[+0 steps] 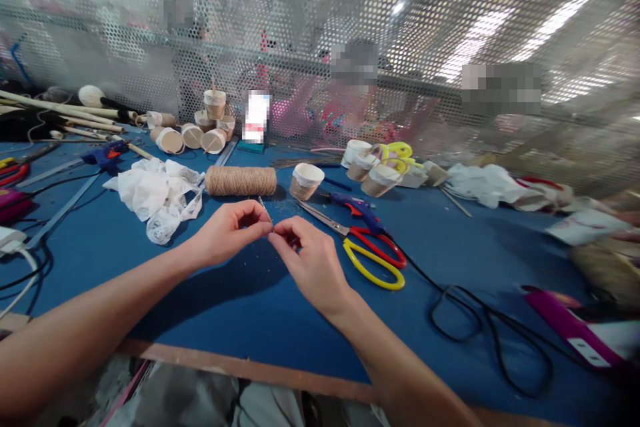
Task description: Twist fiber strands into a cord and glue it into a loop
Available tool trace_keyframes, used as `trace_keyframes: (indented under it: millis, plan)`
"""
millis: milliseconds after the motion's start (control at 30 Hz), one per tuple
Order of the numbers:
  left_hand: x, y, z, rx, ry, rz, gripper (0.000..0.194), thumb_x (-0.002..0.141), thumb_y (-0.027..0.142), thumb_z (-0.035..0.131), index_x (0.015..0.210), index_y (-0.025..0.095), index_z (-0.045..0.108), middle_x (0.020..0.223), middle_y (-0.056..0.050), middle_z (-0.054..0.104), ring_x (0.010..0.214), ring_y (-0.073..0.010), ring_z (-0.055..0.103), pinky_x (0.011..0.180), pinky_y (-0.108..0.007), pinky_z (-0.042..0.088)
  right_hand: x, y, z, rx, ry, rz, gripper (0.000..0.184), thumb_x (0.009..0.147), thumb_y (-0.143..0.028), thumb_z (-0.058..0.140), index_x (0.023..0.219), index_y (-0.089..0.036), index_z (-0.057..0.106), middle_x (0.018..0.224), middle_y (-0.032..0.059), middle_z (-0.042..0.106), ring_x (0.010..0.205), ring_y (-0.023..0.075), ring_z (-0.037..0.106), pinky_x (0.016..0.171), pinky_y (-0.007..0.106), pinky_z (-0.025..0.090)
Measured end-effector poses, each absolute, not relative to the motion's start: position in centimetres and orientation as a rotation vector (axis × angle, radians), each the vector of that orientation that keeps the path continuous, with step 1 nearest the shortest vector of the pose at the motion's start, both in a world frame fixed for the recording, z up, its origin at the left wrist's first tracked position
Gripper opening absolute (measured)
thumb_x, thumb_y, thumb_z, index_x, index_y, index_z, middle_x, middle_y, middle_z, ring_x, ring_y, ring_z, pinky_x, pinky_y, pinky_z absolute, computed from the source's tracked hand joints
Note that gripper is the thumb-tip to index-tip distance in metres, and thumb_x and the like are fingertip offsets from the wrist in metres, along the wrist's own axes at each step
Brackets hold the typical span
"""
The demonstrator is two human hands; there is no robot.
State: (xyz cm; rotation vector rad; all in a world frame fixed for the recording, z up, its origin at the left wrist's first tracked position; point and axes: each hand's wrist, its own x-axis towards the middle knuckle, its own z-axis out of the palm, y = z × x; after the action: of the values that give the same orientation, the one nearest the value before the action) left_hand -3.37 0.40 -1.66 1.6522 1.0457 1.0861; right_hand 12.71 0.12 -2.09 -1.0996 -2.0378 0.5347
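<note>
My left hand [245, 227] and my right hand [305, 253] meet over the middle of the blue table, both pinching with thumb and forefinger. Between their fingertips is a thin tan strand of twine [262, 203], mostly hidden by the fingers; its end sticks up beyond them. Just past the hands lies a spool of jute twine [241, 181] on its side. A small twine-wrapped cup with a white cloth rim [307, 181] stands to its right. Scissors with red and yellow handles [373, 260] lie beside my right hand, blades partly apart.
A blue glue gun [357, 208] lies by the scissors, its black cord [465, 320] looping right. Crumpled white cloth [157, 193] is at left. More wrapped cups [193, 135] are stacked behind, near a phone [256, 117]. A perforated metal screen [300, 27] closes the back.
</note>
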Motion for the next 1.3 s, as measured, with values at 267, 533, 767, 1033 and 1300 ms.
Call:
trace_keyframes:
  millis: [267, 533, 767, 1033, 1300]
  plan:
    - [-4.0, 0.6, -1.3, 1.732, 1.012, 1.073, 0.008, 0.074, 0.021, 0.057, 0.070, 0.014, 0.057, 0.071, 0.000, 0.058, 0.069, -0.0109, 0.052, 0.067, -0.024, 0.042, 12.9, 0.0, -1.3, -1.100, -1.969, 0.825, 0.010, 0.081, -0.025, 0.052, 0.075, -0.018, 0.056, 0.061, -0.0012, 0.055, 0.054, 0.0111, 0.051, 0.054, 0.023, 0.042]
    - [-4.2, 0.8, -1.2, 1.726, 0.966, 1.087, 0.008, 0.074, 0.022, 0.059, 0.072, 0.014, 0.059, 0.074, -0.002, 0.061, 0.070, -0.0122, 0.054, 0.068, -0.026, 0.045, 12.9, 0.0, -1.3, -1.067, -1.825, 1.162, 0.012, 0.080, -0.030, 0.052, 0.077, -0.018, 0.055, 0.061, -0.0023, 0.053, 0.053, 0.0098, 0.052, 0.052, 0.023, 0.045]
    - [-3.9, -0.3, 0.0, 1.762, 1.042, 1.200, 0.012, 0.078, 0.025, 0.055, 0.071, 0.015, 0.054, 0.072, 0.000, 0.058, 0.068, -0.0107, 0.051, 0.066, -0.024, 0.043, 12.7, -0.2, -0.9, -1.043, -1.796, 0.996, 0.014, 0.077, -0.032, 0.057, 0.077, -0.019, 0.056, 0.064, -0.0006, 0.057, 0.056, 0.0109, 0.052, 0.056, 0.024, 0.047]
    - [-3.3, -0.7, -0.3, 1.733, 1.148, 1.162, 0.013, 0.078, 0.025, 0.053, 0.070, 0.015, 0.053, 0.068, 0.001, 0.056, 0.065, -0.0110, 0.050, 0.061, -0.023, 0.041, 12.6, -0.1, -1.7, -1.075, -1.961, 0.559, 0.011, 0.079, -0.025, 0.054, 0.070, -0.019, 0.056, 0.067, 0.0015, 0.059, 0.059, 0.0125, 0.052, 0.060, 0.026, 0.045]
    - [-3.9, 0.2, -0.7, 1.614, 0.983, 1.116, 0.010, 0.074, 0.023, 0.057, 0.071, 0.014, 0.053, 0.065, 0.003, 0.052, 0.058, -0.0076, 0.044, 0.058, -0.022, 0.038, 12.7, -0.2, -1.1, -1.090, -1.780, 1.168, 0.016, 0.079, -0.031, 0.053, 0.071, -0.018, 0.055, 0.058, -0.0022, 0.054, 0.049, 0.0084, 0.049, 0.045, 0.020, 0.042]
